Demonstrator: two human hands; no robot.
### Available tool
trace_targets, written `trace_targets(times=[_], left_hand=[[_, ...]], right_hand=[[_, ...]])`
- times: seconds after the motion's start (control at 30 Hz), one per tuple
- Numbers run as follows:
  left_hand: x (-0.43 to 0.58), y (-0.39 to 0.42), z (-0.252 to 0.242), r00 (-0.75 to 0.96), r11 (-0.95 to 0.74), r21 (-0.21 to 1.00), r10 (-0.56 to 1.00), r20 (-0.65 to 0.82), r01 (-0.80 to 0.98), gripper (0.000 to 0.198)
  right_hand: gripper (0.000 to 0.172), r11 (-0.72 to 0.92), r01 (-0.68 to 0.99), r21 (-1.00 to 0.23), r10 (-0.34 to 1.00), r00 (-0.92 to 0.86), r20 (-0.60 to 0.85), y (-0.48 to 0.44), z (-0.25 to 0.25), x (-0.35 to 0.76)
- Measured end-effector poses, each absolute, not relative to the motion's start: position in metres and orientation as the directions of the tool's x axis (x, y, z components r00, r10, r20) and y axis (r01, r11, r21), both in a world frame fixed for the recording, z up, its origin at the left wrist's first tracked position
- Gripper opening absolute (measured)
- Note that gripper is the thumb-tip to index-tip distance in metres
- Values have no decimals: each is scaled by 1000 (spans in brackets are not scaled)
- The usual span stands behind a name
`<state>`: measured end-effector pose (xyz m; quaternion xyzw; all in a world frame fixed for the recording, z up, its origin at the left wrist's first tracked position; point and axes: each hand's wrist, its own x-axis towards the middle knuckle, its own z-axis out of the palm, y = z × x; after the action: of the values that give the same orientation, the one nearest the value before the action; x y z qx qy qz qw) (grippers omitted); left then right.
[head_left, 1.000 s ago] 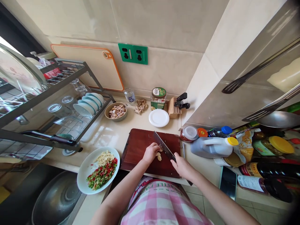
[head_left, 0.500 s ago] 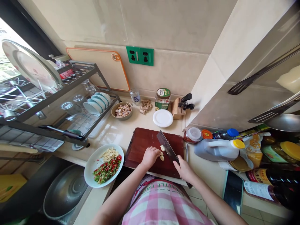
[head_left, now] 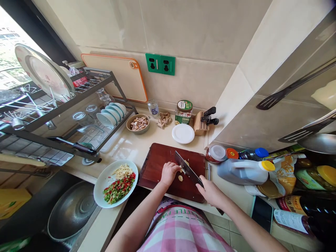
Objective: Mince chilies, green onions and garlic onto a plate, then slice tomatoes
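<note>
Near counter edge: dark red cutting board [head_left: 154,162] lies along the rim.
Knife: wide dark knife [head_left: 187,170] slants across the board, tip far-left.
Right hand: right hand [head_left: 210,192] wraps tight round the knife handle.
Left hand: left hand [head_left: 169,172] curls its fingers down on the garlic pieces.
Garlic pieces: garlic pieces [head_left: 180,178] are small and pale, by the blade.
Writing: jar [head_left: 183,112] label is too small to read.
Room: the board's left half is bare; plate [head_left: 101,187] left, oil jug [head_left: 240,171] right, both close.
</note>
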<state>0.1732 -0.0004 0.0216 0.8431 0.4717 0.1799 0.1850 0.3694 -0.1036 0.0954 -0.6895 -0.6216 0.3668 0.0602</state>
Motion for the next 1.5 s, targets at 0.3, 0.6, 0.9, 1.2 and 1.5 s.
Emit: trace_targets(times=[0.3, 0.6, 0.9, 1.2, 1.5], left_hand=[[175, 0, 17, 484, -516, 497, 851, 205, 697, 20], [175, 2, 16, 516, -542, 500, 832, 204, 675, 18], [144, 13, 28, 454, -493, 555, 864, 218, 671, 16], [142, 8, 30, 641, -601, 498, 760, 111, 626, 22], [173, 5, 13, 587, -605, 453, 785, 201, 654, 20]], right_hand=[[18, -312, 788, -531, 826, -51, -561, -91, 93, 370], [18, -379, 778, -501, 803, 7, -596, -95, 90, 363], [14, -353, 726, -590, 889, 64, -453, -113, 57, 355], [17, -370, 706, -603, 876, 51, -479, -106, 81, 368], [13, -198, 853, -483, 890, -50, -453, -106, 102, 373]])
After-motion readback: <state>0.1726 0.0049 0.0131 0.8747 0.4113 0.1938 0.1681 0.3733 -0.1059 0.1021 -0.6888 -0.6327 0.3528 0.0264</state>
